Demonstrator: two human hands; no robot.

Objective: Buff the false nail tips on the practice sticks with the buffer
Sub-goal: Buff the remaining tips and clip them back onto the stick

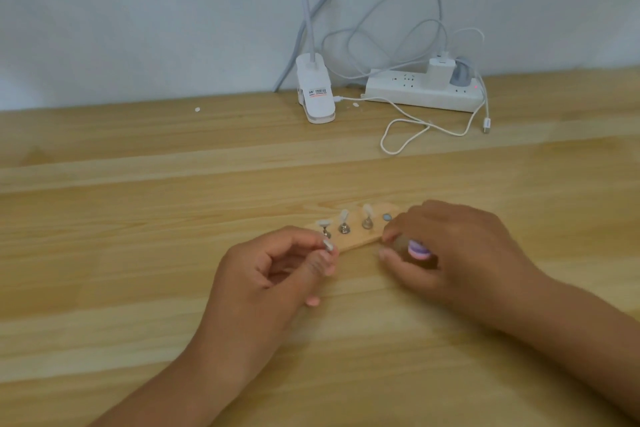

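Near the front middle of a pale wooden table [138, 253], 3 practice sticks [344, 227] stood upright in a row on a small wooden base [356, 241], each topped with a pale false nail tip [367, 209]. A 4th spot on the base showed only a bare metal disc [387, 217]. Just in front of the base's left end, the left hand [266, 274] pinched another pale tip [328, 245] between thumb and forefinger, its other fingers loosely curled; whether a stick was under that tip could not be told. Just beside the base's right end, the right hand [450, 246] curled round a small purple and pink buffer [418, 250]. The buffer was apart from the pinched tip, not touching it.

No tip looked visibly different in finish, so how many were done could not be told. By judgement, buffing of the held tip was about to begin, with the 3 on the base possibly left.

Further back stood a white clip lamp [315, 94] bearing a label with red print too small to read, a white power strip [415, 92] with a charger [438, 74] plugged in, and a loose white cable [408, 128].
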